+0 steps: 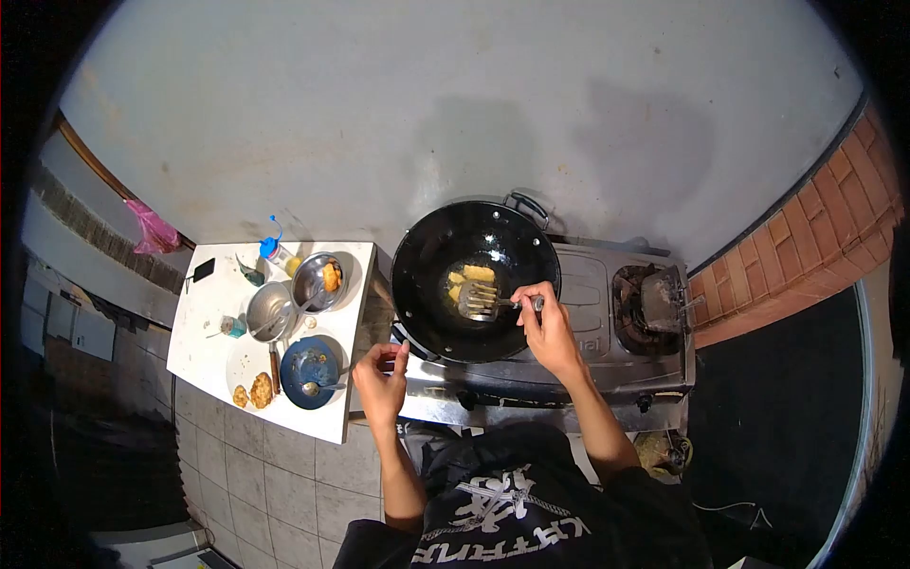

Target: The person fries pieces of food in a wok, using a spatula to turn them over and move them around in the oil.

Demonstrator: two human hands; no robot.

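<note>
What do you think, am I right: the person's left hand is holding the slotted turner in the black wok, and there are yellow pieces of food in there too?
Not quite: the head view shows the right hand holding the slotted turner in the black wok, not the left hand. The yellow pieces of food are in there too.

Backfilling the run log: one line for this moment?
right hand: grips spatula | spatula: at food in wok | left hand: beside wok, grip unclear
</note>
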